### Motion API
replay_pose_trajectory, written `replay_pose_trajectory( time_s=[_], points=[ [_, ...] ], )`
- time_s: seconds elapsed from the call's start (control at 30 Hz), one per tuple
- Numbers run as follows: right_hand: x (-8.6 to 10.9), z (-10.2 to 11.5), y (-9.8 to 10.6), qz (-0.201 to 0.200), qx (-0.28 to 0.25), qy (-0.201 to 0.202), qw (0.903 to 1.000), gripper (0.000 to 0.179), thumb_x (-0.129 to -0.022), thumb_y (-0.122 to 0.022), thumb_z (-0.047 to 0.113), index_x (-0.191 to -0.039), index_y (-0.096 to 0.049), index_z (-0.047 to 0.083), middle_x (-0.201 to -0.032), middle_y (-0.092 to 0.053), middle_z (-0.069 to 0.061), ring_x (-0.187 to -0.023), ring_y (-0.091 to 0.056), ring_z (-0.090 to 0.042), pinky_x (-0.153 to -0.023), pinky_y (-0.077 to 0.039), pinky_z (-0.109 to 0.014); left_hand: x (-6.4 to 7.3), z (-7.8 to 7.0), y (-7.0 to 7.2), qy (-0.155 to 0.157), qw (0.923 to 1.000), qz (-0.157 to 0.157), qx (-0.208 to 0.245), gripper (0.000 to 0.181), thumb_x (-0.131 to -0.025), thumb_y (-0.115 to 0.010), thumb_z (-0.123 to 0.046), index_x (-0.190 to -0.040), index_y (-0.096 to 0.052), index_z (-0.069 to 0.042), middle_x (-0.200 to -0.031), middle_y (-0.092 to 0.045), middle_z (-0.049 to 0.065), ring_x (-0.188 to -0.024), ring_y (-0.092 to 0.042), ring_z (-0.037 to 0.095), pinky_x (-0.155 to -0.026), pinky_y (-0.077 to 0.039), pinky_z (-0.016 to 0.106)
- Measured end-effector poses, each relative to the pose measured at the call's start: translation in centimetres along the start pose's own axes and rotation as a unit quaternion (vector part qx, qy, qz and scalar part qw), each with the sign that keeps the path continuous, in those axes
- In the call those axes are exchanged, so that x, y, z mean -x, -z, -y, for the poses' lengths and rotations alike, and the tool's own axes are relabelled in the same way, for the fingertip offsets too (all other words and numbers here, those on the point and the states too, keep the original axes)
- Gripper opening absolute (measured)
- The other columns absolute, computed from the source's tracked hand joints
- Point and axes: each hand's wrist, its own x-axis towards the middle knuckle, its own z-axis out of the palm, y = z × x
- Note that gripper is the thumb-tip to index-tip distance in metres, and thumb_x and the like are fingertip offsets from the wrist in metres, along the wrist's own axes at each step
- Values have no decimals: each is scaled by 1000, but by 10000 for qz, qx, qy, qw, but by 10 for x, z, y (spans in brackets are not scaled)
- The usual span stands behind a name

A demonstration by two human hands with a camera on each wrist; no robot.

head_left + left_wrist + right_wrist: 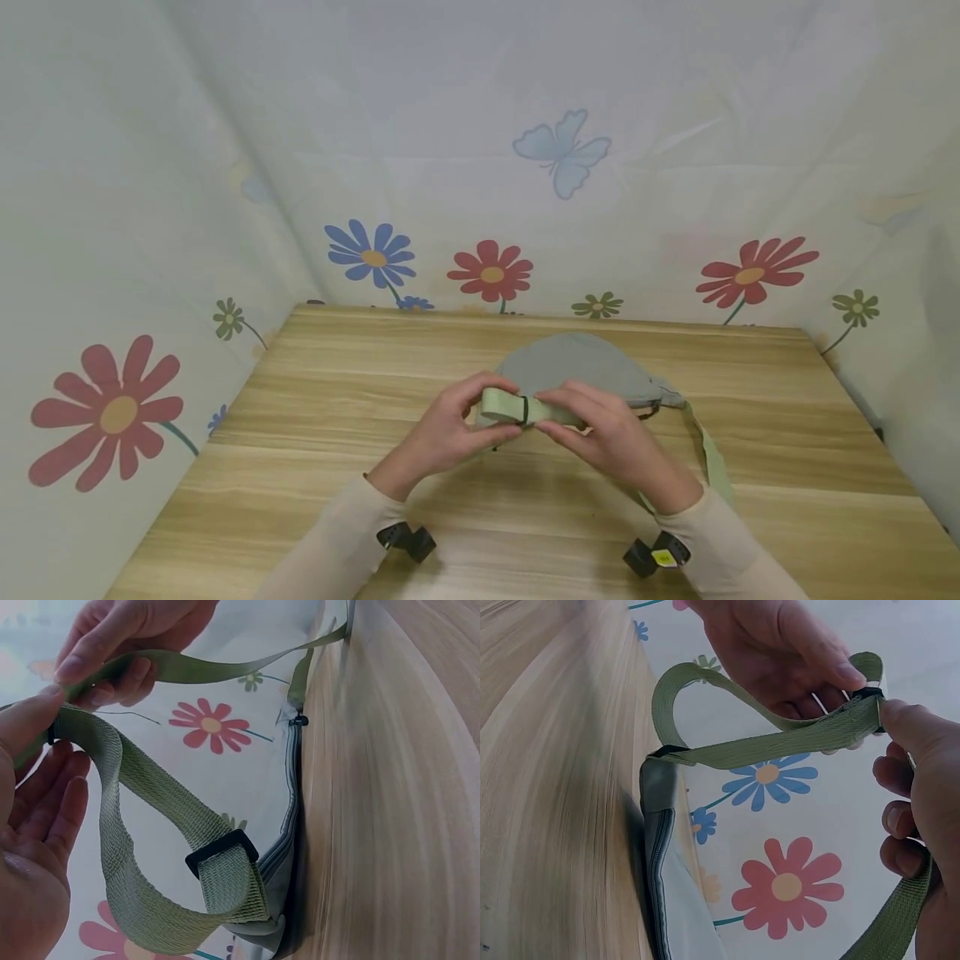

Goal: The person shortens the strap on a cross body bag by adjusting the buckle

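A grey waist bag [581,360] with a zipper lies on the table behind the hands. Its green webbing strap [169,915] is raised above the table. My left hand [442,427] pinches a looped part of the strap next to a black slide buckle [525,410]. On the buckle's other side, my right hand [609,429] pinches the strap between thumb and fingers. In the left wrist view, a second black buckle [223,851] sits on the strap near the bag's end. The right wrist view shows the held buckle [868,694] between both hands' fingertips.
The wood-grain table [337,358] meets a pale cloth backdrop [420,100] printed with flowers and a butterfly. A loose length of strap [714,458] hangs down at the bag's right end. Black wrist devices [408,540] are worn on both wrists.
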Motion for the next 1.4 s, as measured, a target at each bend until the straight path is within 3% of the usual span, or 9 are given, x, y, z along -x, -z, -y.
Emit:
replay_pose_trajectory(
  time_s=[0.07, 0.23, 0.4, 0.57, 0.77, 0.93, 1.1, 1.4],
  points=[
    [0, 0, 0, 46, -23, -128, 9999, 34, -110, -63, 33, -123, -73, 3, -99, -74, -4, -73, -63, -5, -64, -55, -12, 1, 0, 0, 153, 9999, -6, 23, 45, -92, -86, -4, -131, -66, -7, -122, -74, 10, -109, -68, 13, -100, -58, 33],
    [2, 0, -1, 158, -82, -382, 9991, 38, -109, -61, 38, -123, -73, 4, -100, -74, -3, -75, -62, -3, -66, -55, -11, 1, 5, -1, 133, 9999, -11, -56, 39, -91, -87, -6, -126, -70, -10, -122, -75, 8, -113, -70, 17, -102, -59, 37],
    [3, -1, -2, 147, -152, -352, 9992, 36, -109, -64, 34, -124, -73, 3, -101, -73, -3, -75, -62, -3, -66, -56, -11, 3, 5, -2, 283, 9995, -77, 79, 36, -94, -84, -6, -127, -71, -10, -123, -77, 8, -115, -70, 14, -104, -58, 37],
    [2, -2, -2, 137, -123, -298, 9994, 34, -106, -69, 32, -125, -74, 4, -101, -73, -2, -74, -58, -3, -61, -52, -15, 1, 4, -6, 231, 9996, -61, 181, 33, -95, -82, -4, -126, -71, -8, -120, -76, 10, -113, -70, 12, -105, -58, 39],
    [1, -1, -1, 209, -85, -254, 9994, 41, -105, -67, 35, -128, -74, 2, -104, -74, -3, -75, -56, -4, -65, -49, -15, -2, 4, -9, -1, 9998, 59, 204, 30, -95, -82, -2, -123, -72, -6, -116, -77, 12, -109, -71, 10, -100, -61, 35],
    [0, 0, 1, 367, -54, -374, 9986, 42, -106, -65, 38, -129, -74, 4, -104, -75, -3, -74, -54, -3, -63, -47, -14, -3, 7, -8, -338, 9989, 178, -288, 36, -91, -87, -4, -123, -71, -7, -115, -76, 9, -105, -69, 11, -93, -61, 33],
    [-1, 1, 4, 373, -139, -390, 9984, 36, -108, -66, 34, -127, -74, 5, -102, -75, -3, -70, -54, -3, -59, -47, -11, -2, 8, -9, -777, 9909, 232, -1078, 44, -88, -91, -9, -126, -70, -7, -120, -74, 7, -108, -70, 17, -95, -62, 31],
    [0, 0, 9, 406, -261, -608, 9970, 29, -105, -73, 31, -122, -74, 7, -104, -76, -5, -75, -59, -5, -62, -49, -14, 1, -2, -7, -460, 9866, 33, -1564, 36, -91, -88, -12, -124, -76, -9, -120, -79, 5, -110, -75, 19, -97, -63, 33]
  ],
)
